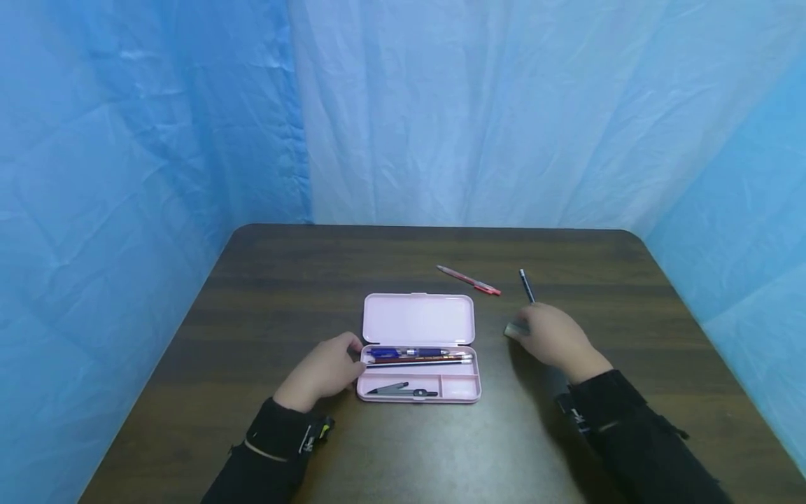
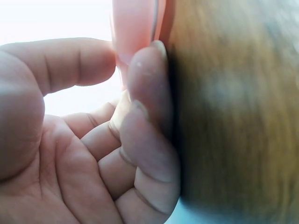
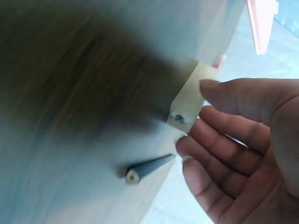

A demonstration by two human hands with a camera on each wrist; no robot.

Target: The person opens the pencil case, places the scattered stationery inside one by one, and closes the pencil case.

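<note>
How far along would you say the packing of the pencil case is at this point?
Partly done: the open pink case already holds pens, a pencil and a compass. The left hand steadies it; the right hand grips an eraser. A red pen and dark pen remain outside.

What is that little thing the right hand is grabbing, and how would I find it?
Start at the open pink pencil case in the middle of the dark wooden table, then look just to its right. There the right hand pinches a small pale eraser lying on the table. It is a short flat block, unlike the long thin dark pen and red pen lying beyond it.
</note>
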